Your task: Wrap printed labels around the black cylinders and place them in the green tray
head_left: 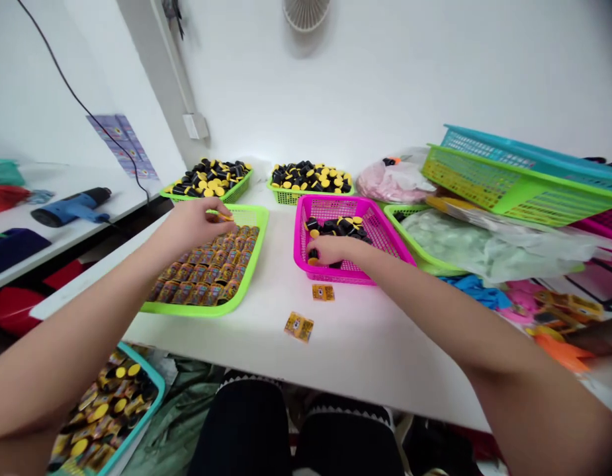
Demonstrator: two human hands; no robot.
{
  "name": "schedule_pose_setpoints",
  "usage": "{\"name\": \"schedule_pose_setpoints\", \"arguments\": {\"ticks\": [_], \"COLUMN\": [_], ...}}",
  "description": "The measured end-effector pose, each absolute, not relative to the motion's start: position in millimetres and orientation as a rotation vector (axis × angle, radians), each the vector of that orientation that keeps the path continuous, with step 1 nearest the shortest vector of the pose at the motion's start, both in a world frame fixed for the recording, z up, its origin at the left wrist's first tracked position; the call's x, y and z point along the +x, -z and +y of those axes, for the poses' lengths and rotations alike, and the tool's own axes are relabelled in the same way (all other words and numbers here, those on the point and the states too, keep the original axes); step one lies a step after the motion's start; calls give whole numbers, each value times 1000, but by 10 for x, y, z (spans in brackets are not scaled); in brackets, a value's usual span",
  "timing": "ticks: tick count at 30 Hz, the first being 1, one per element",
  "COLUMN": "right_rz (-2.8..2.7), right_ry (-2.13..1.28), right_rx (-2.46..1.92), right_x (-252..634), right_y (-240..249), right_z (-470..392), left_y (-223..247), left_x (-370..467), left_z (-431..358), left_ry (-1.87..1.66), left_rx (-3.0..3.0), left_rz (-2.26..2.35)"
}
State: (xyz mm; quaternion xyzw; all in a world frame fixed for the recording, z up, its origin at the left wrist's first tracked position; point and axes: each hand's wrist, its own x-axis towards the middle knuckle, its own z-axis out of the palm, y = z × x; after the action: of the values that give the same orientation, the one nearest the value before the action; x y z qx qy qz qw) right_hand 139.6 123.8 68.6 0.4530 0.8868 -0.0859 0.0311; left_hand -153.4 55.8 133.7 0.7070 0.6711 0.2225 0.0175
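My left hand (pixel 205 221) is over the far end of a lime green tray (pixel 196 309), its fingers pinched on a small yellow-orange wrapped container (pixel 225 217). Rows of black containers in printed orange wraps (pixel 201 274) fill that tray. Inside a pink basket (pixel 385 235), my right hand (pixel 331 249) grips a small black container with a yellow lid (pixel 313 255) near the front left corner. More loose black containers with yellow lids (pixel 343 227) lie beyond it. Between tray and basket, on the white table, are two printed orange wrap sleeves (pixel 299 326), (pixel 323 292) lying flat.
Two green baskets (pixel 288 197) heaped with black-and-yellow containers stand along the wall. Stacked baskets (pixel 524 185) and plastic bags (pixel 464 238) crowd the right. A blue heat gun (pixel 75 206) lies on the left table. Below, a teal basket (pixel 154 390) holds wrapped containers.
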Motion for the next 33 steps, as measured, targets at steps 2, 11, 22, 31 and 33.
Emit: {"name": "schedule_pose_setpoints", "arguments": {"ticks": [2, 11, 22, 31, 33], "right_rz": [2724, 3025, 3524, 3298, 3281], "right_ry": [340, 600, 1417, 1932, 1995], "right_rx": [1391, 1883, 2426, 2376, 2352], "right_x": [1336, 1911, 2341, 2327, 2334], "right_y": [-591, -746, -343, -331, -319], "right_z": [1304, 854, 399, 307, 320], "left_y": [-1298, -887, -756, 424, 309], "left_x": [-1638, -2032, -1094, -616, -769], "left_z": [891, 1277, 120, -1261, -1372], "left_ry": [-555, -94, -362, -202, -243], "left_rx": [2162, 2094, 2801, 3236, 3249], "left_rz": [2119, 2108, 1518, 1180, 1061]}}
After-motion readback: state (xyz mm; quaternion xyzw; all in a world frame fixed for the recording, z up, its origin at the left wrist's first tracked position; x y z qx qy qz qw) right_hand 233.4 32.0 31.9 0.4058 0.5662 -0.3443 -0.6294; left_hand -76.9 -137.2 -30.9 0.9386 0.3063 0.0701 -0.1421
